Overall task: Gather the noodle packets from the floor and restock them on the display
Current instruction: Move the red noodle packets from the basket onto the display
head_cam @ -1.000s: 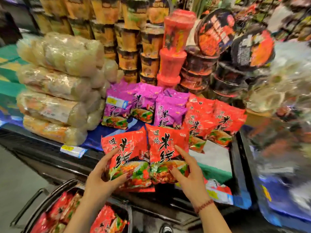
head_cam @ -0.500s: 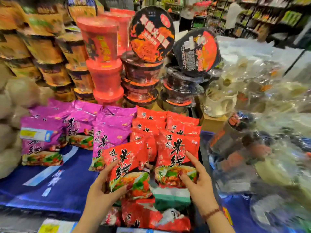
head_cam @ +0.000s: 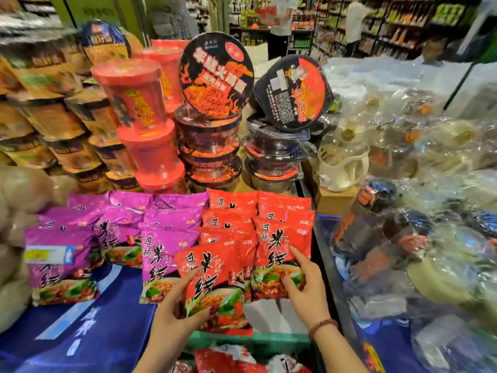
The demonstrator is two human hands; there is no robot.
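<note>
One broad display [head_cam: 107, 332] carries purple packets [head_cam: 164, 238] at nine o'clock and red rows [head_cam: 234, 208] at three, tiered and leaning back, likely so each label shows. At six o'clock of the red rows, the left hand [head_cam: 174, 316] pinches the left packet [head_cam: 212, 278] by its lower edge; the right hand [head_cam: 306, 289] pinches the right packet [head_cam: 282, 249], apparently seating both as front tiers

Clear-wrapped goods [head_cam: 430, 157] at right blurred; bottom packets [head_cam: 228, 358] cut by edge; rear red packets [head_cam: 231, 201] mostly overlapped.
</note>
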